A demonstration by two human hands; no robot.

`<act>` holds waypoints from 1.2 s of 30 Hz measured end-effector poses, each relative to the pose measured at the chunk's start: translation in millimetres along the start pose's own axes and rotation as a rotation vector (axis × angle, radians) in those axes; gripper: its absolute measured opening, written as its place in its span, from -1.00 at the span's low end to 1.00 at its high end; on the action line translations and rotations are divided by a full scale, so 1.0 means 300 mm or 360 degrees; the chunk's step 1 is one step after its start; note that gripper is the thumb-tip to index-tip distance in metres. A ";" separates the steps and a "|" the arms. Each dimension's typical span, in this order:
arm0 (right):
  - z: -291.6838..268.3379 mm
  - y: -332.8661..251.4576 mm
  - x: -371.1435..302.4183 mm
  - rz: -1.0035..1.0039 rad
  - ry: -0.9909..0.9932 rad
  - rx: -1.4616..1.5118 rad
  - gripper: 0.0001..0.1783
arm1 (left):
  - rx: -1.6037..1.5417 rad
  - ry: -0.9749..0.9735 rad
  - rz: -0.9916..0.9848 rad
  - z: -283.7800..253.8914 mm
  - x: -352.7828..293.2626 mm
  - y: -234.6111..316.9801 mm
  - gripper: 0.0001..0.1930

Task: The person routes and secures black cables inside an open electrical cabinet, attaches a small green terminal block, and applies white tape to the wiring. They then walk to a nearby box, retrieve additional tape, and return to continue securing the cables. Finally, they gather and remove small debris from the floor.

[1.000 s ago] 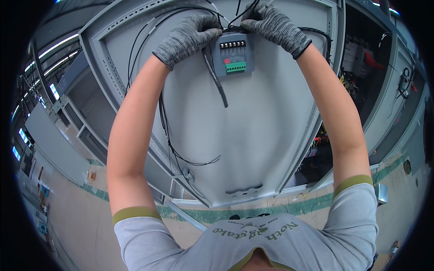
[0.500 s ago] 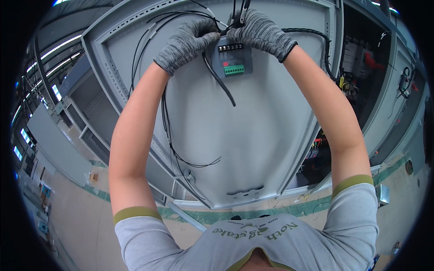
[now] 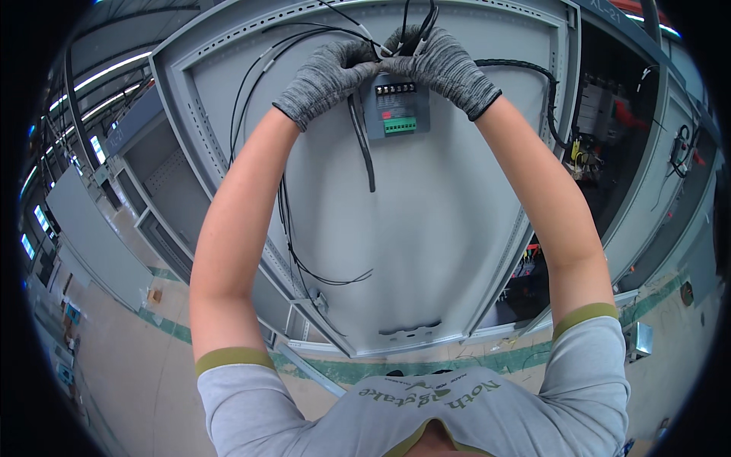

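My left hand (image 3: 326, 82), in a grey knit glove, pinches black wires (image 3: 312, 32) at the top of a grey cabinet door panel (image 3: 411, 236). Beside it, my right hand (image 3: 451, 75), gloved alike, closes on the same bundle, thumbs almost meeting. The exact grip is partly hidden by the gloves. From below my left hand a thick black cable or sleeve end (image 3: 364, 148) hangs loose. Just under both hands sits a grey electrical module (image 3: 419, 103) with a green terminal block (image 3: 400, 125) and a row of screw terminals.
A black wrapped harness (image 3: 525, 55) runs right along the panel to the dark open cabinet (image 3: 609, 99). Thin loose wires (image 3: 288, 228) dangle at the left, curling near the panel's lower part. A metal box (image 3: 641, 340) is at lower right, near a green floor stripe (image 3: 502, 364).
The hanging cable end has swung left and now points nearly straight down. Both hands stay closed at the bundle, and the right hand has turned slightly. The whole view has shifted a little.
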State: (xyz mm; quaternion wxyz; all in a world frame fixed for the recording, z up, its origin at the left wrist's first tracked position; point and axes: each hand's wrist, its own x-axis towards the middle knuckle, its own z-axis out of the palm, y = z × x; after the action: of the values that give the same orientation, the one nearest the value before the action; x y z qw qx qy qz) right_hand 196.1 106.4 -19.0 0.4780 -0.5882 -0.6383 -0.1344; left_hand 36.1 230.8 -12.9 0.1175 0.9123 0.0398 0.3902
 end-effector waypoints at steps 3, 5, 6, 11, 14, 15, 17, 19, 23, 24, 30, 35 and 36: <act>0.001 -0.012 -0.017 0.0018 0.0062 -0.0075 -0.67 | -0.0046 -0.0086 -0.0051 -0.001 -0.010 0.013 -0.66; -0.014 -0.031 -0.020 0.0028 0.0031 -0.0162 -0.70 | 0.0002 -0.0068 -0.0047 0.001 -0.014 0.006 -0.67; -0.020 -0.025 -0.021 -0.0002 0.0039 -0.0146 -0.70 | 0.0028 -0.0057 -0.0037 -0.002 -0.011 0.007 -0.67; -0.034 0.008 -0.016 -0.0080 0.0060 -0.0052 -0.72 | 0.0065 -0.0088 -0.0051 -0.015 -0.016 0.042 -0.68; -0.036 0.003 -0.016 -0.0055 0.0043 -0.0059 -0.74 | 0.0188 -0.0079 0.0111 -0.029 -0.016 0.044 -0.67; -0.039 -0.002 -0.019 -0.0031 0.0034 -0.0073 -0.75 | 0.0196 -0.0107 0.0131 -0.041 -0.015 0.054 -0.67; -0.030 0.038 -0.006 -0.0163 0.0052 0.0135 -0.76 | 0.0194 -0.0099 0.0145 -0.043 -0.009 0.054 -0.67; -0.015 0.060 -0.007 -0.0251 0.0089 0.0341 -0.80 | 0.0169 -0.0028 0.0126 -0.032 0.002 0.042 -0.66; -0.007 0.077 -0.005 -0.0326 0.0111 0.0620 -0.84 | 0.0203 -0.0039 0.0003 -0.016 0.027 0.062 -0.65; -0.007 0.070 -0.002 -0.0342 0.0092 0.0665 -0.84 | 0.0136 -0.0040 -0.0025 -0.011 0.026 0.054 -0.65; -0.033 0.050 -0.004 -0.0231 -0.0067 0.0522 -0.84 | -0.0007 -0.0030 -0.0037 0.008 -0.004 0.027 -0.66; -0.018 0.001 -0.007 -0.0056 -0.0020 0.0435 -0.87 | 0.0068 -0.0132 -0.0016 -0.026 -0.009 0.023 -0.67; -0.017 0.001 -0.005 -0.0066 -0.0051 0.0445 -0.86 | 0.0059 -0.0146 0.0001 -0.029 0.000 0.019 -0.67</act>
State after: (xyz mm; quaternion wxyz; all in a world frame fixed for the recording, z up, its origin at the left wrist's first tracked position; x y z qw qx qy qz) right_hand 198.5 102.0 -17.8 0.5421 -0.5046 -0.6705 -0.0445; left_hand 29.6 226.9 -5.6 0.1023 0.9313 0.0411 0.3472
